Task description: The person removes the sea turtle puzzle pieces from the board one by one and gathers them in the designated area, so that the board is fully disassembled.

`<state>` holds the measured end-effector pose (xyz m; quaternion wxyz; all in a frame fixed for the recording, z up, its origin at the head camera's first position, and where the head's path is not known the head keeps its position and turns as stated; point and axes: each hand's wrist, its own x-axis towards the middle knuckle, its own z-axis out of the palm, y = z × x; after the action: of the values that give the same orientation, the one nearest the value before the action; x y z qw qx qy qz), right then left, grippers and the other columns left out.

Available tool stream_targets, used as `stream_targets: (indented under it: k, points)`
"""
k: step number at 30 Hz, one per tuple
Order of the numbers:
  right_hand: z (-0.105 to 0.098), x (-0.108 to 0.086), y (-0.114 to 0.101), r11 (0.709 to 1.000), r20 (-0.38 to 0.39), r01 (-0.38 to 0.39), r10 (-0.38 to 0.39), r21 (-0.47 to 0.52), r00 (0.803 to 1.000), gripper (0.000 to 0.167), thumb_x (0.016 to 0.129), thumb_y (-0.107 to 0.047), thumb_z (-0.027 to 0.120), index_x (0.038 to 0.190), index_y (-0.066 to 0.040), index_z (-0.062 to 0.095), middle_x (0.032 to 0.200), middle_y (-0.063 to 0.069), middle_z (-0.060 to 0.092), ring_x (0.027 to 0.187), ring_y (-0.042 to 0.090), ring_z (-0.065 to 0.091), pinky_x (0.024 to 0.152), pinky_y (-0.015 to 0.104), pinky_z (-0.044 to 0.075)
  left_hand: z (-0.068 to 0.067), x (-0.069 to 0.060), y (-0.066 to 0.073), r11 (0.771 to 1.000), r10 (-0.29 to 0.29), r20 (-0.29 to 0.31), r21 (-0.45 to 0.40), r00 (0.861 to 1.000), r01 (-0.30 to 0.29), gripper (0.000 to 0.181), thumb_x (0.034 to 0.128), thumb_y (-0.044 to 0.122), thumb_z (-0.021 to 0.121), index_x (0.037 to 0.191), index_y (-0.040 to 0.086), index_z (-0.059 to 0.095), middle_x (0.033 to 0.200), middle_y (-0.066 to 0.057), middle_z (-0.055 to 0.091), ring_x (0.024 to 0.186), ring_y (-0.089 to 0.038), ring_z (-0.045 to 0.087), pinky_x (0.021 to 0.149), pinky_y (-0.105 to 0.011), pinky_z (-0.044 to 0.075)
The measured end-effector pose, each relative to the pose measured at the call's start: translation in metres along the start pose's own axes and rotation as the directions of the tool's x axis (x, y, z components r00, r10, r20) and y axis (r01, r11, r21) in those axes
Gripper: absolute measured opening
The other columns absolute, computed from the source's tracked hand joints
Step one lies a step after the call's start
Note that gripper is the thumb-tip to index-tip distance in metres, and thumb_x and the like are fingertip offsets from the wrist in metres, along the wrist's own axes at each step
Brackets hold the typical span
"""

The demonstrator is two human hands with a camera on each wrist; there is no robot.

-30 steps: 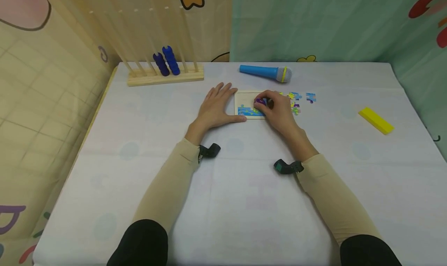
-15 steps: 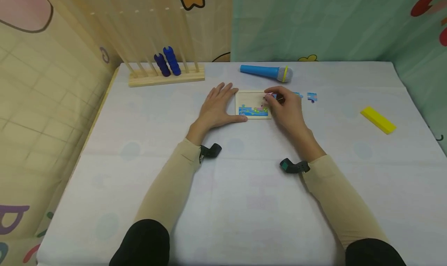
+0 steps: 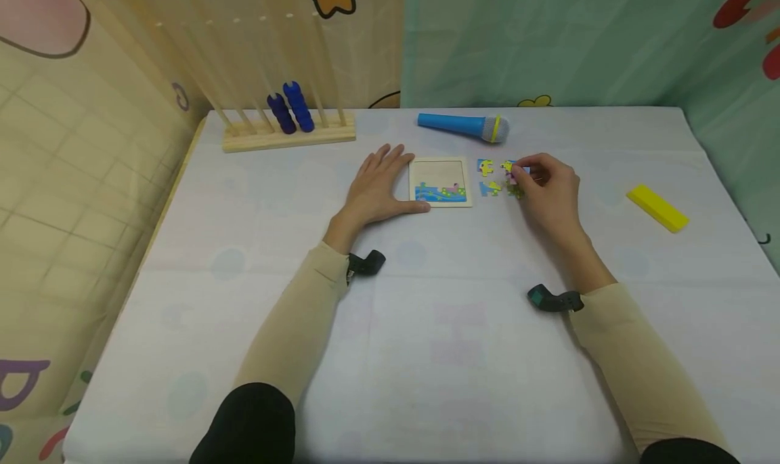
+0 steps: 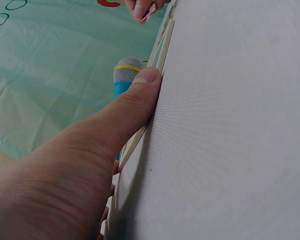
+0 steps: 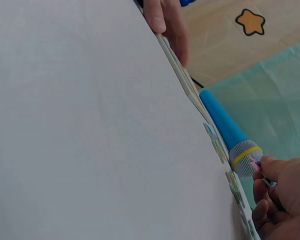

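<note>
A small wooden puzzle tray (image 3: 441, 162) lies flat in the head view, its lower strip filled with blue, green and pink picture. My left hand (image 3: 379, 187) rests at its left side with fingers straight and spread, the thumb along the lower edge. To the right of the tray, my right hand (image 3: 551, 196) pinches a pink and purple puzzle piece (image 5: 255, 163) between thumb and fingers. Under and beside that hand lie loose puzzle pieces, among them a blue and yellow piece (image 3: 485, 166) and another puzzle piece (image 3: 490, 189). The right fingers hide some pieces.
Behind the tray lies a blue toy microphone (image 3: 453, 122). At the back left stands a wooden peg rack (image 3: 292, 137) with dark blue beads (image 3: 298, 105). A yellow block (image 3: 658, 208) lies to the right on the white-covered table (image 3: 414, 355).
My right hand has moved right, from over the tray to the loose pieces, with the pink and purple puzzle piece still pinched. The left hand has stayed on the tray's side.
</note>
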<state>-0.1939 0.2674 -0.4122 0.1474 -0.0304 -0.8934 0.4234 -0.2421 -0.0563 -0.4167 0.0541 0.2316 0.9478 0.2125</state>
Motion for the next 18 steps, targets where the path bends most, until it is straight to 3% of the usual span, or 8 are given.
stream_targets:
  k: [9, 18]
  points:
    - [-0.024, -0.009, 0.021, 0.992, -0.059, -0.072, 0.066, -0.106, 0.996, 0.035, 0.104, -0.034, 0.067, 0.122, -0.005, 0.075, 0.107, 0.011, 0.070, 0.088, 0.005, 0.054, 0.078, 0.014, 0.042, 0.002, 0.002, 0.001, 1.000, 0.000, 0.002, -0.001, 1.000, 0.000, 0.110, 0.0811, 0.074, 0.076, 0.167, 0.022, 0.030, 0.178, -0.002, 0.017, 0.166, -0.023, 0.001, 0.135, -0.041, -0.004]
    - [-0.027, -0.013, 0.028, 0.984, -0.057, -0.058, 0.049, -0.171, 0.997, 0.035, 0.106, -0.030, 0.065, 0.123, -0.001, 0.072, 0.103, 0.019, 0.066, 0.090, 0.021, 0.049, 0.084, 0.026, 0.034, 0.002, 0.000, 0.002, 1.000, -0.003, 0.008, -0.001, 1.000, 0.003, 0.110, 0.0813, 0.074, 0.076, 0.167, 0.022, 0.030, 0.178, -0.002, 0.018, 0.166, -0.024, 0.002, 0.135, -0.041, -0.003]
